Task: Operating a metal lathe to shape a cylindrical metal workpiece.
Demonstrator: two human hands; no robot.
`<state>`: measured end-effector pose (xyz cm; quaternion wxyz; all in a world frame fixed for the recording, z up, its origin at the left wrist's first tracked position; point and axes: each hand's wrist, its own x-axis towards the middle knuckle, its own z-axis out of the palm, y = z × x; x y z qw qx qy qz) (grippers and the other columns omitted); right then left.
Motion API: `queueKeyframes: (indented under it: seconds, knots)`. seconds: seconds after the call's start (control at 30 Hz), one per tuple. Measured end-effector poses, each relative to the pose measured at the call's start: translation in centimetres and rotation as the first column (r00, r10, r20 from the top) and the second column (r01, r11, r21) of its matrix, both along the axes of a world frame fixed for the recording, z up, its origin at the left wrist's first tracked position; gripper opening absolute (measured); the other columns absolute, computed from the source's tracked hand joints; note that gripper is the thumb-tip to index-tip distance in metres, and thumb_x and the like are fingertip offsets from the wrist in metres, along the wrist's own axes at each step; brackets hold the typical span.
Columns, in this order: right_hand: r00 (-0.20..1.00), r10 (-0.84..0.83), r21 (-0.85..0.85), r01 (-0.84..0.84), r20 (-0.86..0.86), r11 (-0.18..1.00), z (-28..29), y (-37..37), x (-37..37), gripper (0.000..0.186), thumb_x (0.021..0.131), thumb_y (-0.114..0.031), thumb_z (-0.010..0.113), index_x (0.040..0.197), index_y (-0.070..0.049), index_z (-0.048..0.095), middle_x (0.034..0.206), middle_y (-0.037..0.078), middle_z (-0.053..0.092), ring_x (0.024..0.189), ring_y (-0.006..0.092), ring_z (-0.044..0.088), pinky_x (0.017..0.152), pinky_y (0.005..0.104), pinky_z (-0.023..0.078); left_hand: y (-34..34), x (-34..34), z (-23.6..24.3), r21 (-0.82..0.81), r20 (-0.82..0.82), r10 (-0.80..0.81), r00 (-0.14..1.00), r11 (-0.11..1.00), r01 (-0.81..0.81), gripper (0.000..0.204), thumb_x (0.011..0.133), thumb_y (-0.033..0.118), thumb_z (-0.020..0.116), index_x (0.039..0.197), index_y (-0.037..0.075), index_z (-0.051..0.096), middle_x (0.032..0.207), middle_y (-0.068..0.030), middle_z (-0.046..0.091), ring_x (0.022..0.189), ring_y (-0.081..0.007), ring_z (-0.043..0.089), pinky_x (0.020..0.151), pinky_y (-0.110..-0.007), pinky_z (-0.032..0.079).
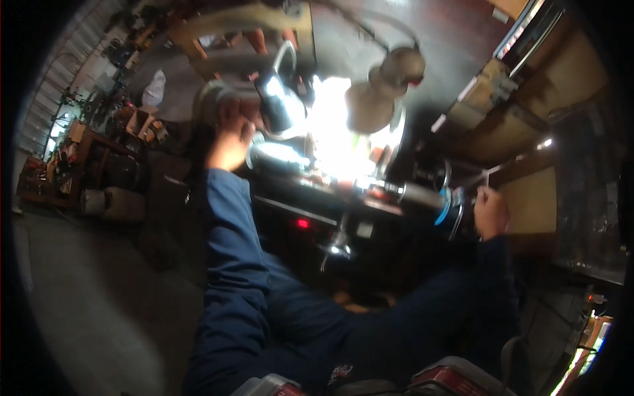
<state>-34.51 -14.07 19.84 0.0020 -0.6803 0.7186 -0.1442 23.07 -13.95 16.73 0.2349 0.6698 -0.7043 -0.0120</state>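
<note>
A metal-turning lathe (297, 206) stretches across in front of me, its middle washed out by glare. My left hand (231, 134) lies on a rounded, blurred part at its left end, fingers apart. Close to that hand hangs a shiny metal lamp head (279, 105). At the right end, my right hand (491, 212) is closed beside the grey cylindrical tailstock (422, 197), which has a blue band (444, 208). What those fingers grip is hidden. A small handle (338, 249) sticks out from the lathe's front. The workpiece area cannot be made out.
A second, beige lamp (373, 99) hangs over the lathe from a bent arm. Open wooden drawers or shelves (538, 198) stand on the right. Cluttered shelving (86, 165) and a white bag (154, 89) are at the left. A wooden frame (244, 43) stands behind.
</note>
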Motion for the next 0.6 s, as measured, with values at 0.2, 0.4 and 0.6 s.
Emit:
queueKeyframes:
  seconds: [0.2,0.4,0.6]
  knots:
    - [0.988,0.018,-0.53,0.067,0.154,0.845,-5.8,8.3,1.4,0.042,0.095,-0.023,0.042,0.132,-0.004,0.05,0.113,0.018,0.062,0.081,0.0365,0.058,0.073,0.0434,0.044,1.2,-1.2,-1.5,-0.017,-0.088,0.082,0.993,0.996,-0.083,0.037,0.092,0.026,0.048,0.115,0.0,0.059,0.152,-0.0237,0.017,0.137,-0.052,0.013,0.113,-0.055,0.018]
    - [0.878,0.286,-0.577,-0.014,0.383,0.816,-13.3,8.6,-3.6,0.048,0.085,-0.024,0.055,0.122,0.006,0.047,0.109,0.02,0.057,0.1,0.0352,0.057,0.091,0.0411,0.043,2.4,-2.5,0.2,-0.001,-0.233,0.17,0.958,0.985,-0.175,0.053,0.092,0.026,0.047,0.136,-0.001,0.04,0.151,-0.0254,0.019,0.137,-0.0499,0.019,0.114,-0.05,0.02]
    - [0.772,0.179,0.107,-0.305,0.61,0.946,-14.5,5.2,-8.0,0.075,0.076,-0.016,0.073,0.132,-0.002,0.024,0.112,0.013,0.056,0.101,0.023,0.058,0.086,0.0366,0.048,1.7,-2.2,1.8,0.154,-0.1,0.142,0.985,0.98,-0.125,0.073,0.092,0.024,0.052,0.148,0.0,0.012,0.148,-0.0345,0.014,0.139,-0.0482,0.014,0.114,-0.05,0.018]
